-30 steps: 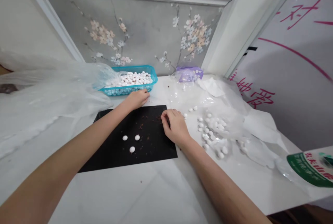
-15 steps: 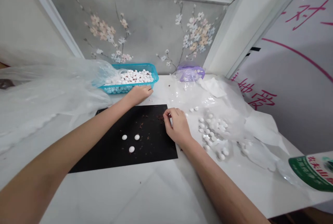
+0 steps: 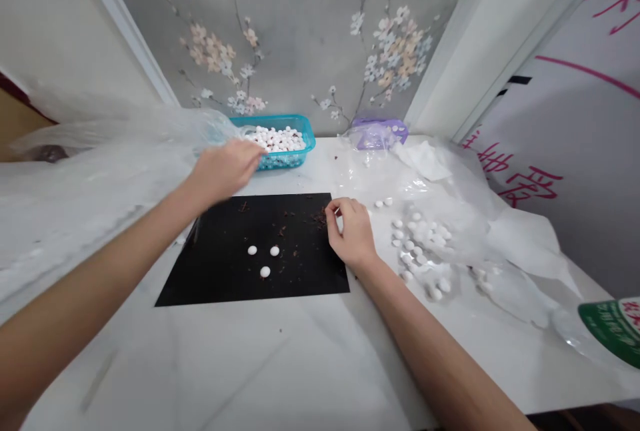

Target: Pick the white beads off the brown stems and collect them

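Observation:
My left hand (image 3: pixel 231 167) is slightly blurred at the near left side of a blue plastic basket (image 3: pixel 309 144), its fingers drawn together. Whether they hold anything is hidden. White round pieces (image 3: pixel 280 140) with reddish-brown specks among them fill the basket. My right hand (image 3: pixel 351 231) rests at the right edge of a black mat (image 3: pixel 215 257), thumb and fingertips pinched beside a small heap of reddish-brown scraps (image 3: pixel 319 219). What lies in that pinch I cannot make out. Near the mat's middle are three white pieces (image 3: pixel 265 271), with brown flecks scattered around them.
Clear plastic bags (image 3: pixel 125 151) spread over the left side. To the right lie loose white pieces (image 3: pixel 407 257), more clear plastic (image 3: pixel 465 217) and a purple container (image 3: pixel 380 134). A bottle with a green label (image 3: pixel 607 331) lies at the right edge. A floral panel (image 3: pixel 300 51) stands behind.
My left hand has moved left from the basket's front right to its near left side. My right hand keeps its pinch by the scraps. The view has shifted slightly.

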`<state>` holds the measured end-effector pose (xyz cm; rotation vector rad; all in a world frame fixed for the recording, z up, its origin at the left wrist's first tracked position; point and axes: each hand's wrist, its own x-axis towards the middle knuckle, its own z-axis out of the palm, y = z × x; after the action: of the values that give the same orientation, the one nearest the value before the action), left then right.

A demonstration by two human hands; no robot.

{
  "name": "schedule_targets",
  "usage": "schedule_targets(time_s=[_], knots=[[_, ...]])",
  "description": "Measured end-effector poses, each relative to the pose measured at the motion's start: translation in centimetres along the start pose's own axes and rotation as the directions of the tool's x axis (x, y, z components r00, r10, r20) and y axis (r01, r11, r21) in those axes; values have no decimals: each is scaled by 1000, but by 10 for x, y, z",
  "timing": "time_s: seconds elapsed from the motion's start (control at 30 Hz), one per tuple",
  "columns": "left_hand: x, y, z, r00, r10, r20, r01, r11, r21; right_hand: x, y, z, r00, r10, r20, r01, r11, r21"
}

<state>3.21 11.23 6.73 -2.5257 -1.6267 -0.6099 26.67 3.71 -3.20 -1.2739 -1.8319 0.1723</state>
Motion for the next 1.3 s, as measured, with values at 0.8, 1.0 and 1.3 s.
schedule_targets(time_s=[0.8,1.0,1.3], knots=[[-135,72,29,807,-414,421,458,-11,-889,-13,-52,-4,947,-273,170,240,952,192],[-139,76,33,710,-413,570,542,-195,-817,-18,-62,-3,942,-313,119,266,915,305],[-142,78,35,721,-409,559,515,-222,-828,-26,-63,8,923,-382,50,358,898,256]])
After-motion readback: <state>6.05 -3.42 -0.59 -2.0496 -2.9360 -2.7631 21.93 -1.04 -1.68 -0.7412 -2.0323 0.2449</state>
